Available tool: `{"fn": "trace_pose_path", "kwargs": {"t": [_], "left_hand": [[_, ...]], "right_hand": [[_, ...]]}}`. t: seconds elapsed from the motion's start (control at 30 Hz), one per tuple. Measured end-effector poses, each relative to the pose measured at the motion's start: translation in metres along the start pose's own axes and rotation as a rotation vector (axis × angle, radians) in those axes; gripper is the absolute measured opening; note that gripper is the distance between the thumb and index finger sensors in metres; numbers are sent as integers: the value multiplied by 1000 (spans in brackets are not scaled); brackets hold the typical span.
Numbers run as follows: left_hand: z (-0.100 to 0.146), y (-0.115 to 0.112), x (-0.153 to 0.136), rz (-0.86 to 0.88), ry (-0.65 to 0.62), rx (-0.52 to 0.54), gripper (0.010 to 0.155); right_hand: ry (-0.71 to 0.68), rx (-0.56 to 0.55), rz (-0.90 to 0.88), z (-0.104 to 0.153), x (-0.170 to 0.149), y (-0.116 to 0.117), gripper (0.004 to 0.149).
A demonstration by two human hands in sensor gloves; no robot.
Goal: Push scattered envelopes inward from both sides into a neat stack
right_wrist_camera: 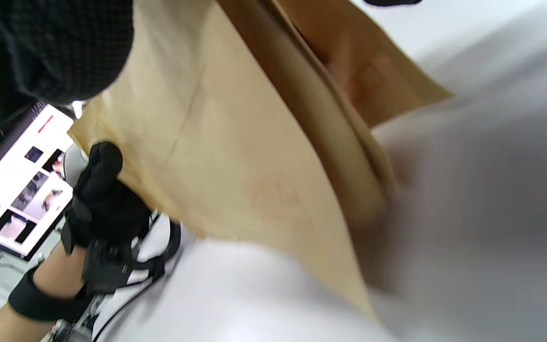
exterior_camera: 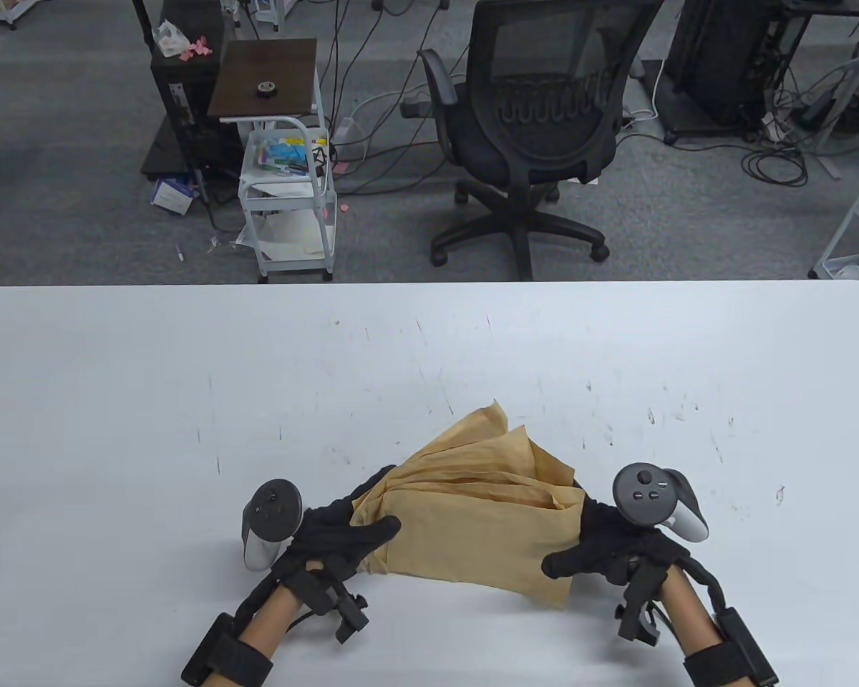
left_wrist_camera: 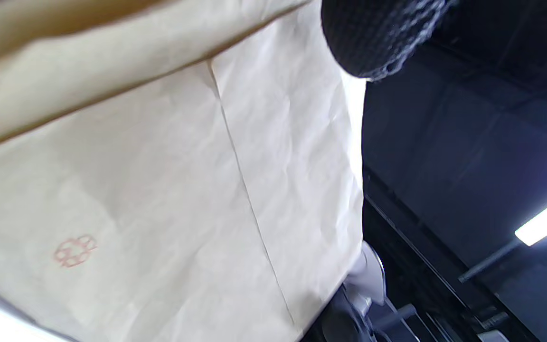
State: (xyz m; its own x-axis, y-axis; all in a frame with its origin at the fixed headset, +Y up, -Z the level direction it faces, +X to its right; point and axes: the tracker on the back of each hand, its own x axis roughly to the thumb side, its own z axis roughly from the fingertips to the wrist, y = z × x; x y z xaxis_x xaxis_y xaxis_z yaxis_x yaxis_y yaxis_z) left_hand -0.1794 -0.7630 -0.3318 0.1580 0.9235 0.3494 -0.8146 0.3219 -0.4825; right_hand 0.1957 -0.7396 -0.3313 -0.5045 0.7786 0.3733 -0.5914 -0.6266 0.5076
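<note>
Several tan paper envelopes (exterior_camera: pixel 472 515) are bunched in an uneven pile near the table's front edge, their far ends fanned and lifted. My left hand (exterior_camera: pixel 343 537) grips the pile's left end, thumb on the near face, fingers behind. My right hand (exterior_camera: pixel 601 547) grips the right end, thumb by the near corner. The left wrist view shows the nearest envelope (left_wrist_camera: pixel 159 199) close up with a thumb tip (left_wrist_camera: pixel 373 33). The right wrist view shows the envelopes (right_wrist_camera: pixel 235 156) edge-on above the table, with my left hand (right_wrist_camera: pixel 102 199) at their far end.
The white table (exterior_camera: pixel 186 401) stretches wide on both sides and behind the pile. An office chair (exterior_camera: pixel 537 136) and a small cart (exterior_camera: pixel 286 179) stand on the floor beyond the far edge. A monitor (right_wrist_camera: pixel 17 190) shows in the right wrist view.
</note>
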Motion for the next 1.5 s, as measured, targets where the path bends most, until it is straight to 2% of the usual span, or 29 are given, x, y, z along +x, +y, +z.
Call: {"fn": "trace_pose_path", "kwargs": {"t": [0.1,0.17,0.2,0.33,0.37,0.43,0.5,0.57,0.63,0.67,0.77,0.87,0.97,1.03,1.1,1.13,1.23,1.3,1.33,1.37,1.43,1.47,1.5], "left_hand": [[-3,2,7,-41,-5,-32,62],[-5,5,14,-57,-12,-28,53],[-6,7,19,-62,-14,-32,51],[-9,11,35,-82,27,-94,47],[-8,10,37,-79,30,-137,46],[-4,7,36,-91,49,-112,46],[0,4,29,-106,69,-131,46],[2,2,23,-77,79,-128,45],[5,1,24,-50,75,-194,45],[7,1,26,-62,69,-213,45],[10,4,30,-121,62,-265,48],[12,9,24,-160,95,-240,58],[12,10,17,-163,123,-262,66],[12,8,14,-138,134,-306,73],[11,5,15,-120,144,-360,80],[11,5,15,-122,140,-358,79],[9,-1,17,-107,122,-379,57],[8,-3,19,-81,111,-384,54],[8,-2,20,-74,95,-363,53],[8,0,20,-72,89,-337,53],[8,1,20,-63,78,-329,53],[8,1,20,-49,77,-327,52],[8,-1,20,-37,68,-325,52]], "right_hand": [[-15,-56,70,-1,5,1,109],[-6,-139,116,2,7,-3,97],[-7,-188,144,3,9,-8,89],[-24,-274,128,5,11,-21,74],[-40,-241,81,3,9,-20,78],[-34,-125,-17,2,7,-15,79],[-52,-148,-11,6,9,-9,65],[-22,-178,74,10,9,-2,68],[-60,-173,100,11,8,4,70],[-51,-172,88,10,9,5,68],[-104,-231,137,6,15,6,43],[-113,-208,97,4,15,7,41],[-141,-165,60,5,15,6,42],[-165,-132,34,5,16,3,42],[-184,-144,10,8,17,2,41],[-187,-145,5,8,16,2,41],[-169,-149,2,8,14,5,44],[-102,-186,32,8,15,2,50],[-26,-216,125,10,16,-1,56],[26,-221,238,12,16,-4,68],[99,-138,379,14,15,-4,108],[122,-60,368,14,13,0,120],[89,-13,293,13,12,6,125]]}}
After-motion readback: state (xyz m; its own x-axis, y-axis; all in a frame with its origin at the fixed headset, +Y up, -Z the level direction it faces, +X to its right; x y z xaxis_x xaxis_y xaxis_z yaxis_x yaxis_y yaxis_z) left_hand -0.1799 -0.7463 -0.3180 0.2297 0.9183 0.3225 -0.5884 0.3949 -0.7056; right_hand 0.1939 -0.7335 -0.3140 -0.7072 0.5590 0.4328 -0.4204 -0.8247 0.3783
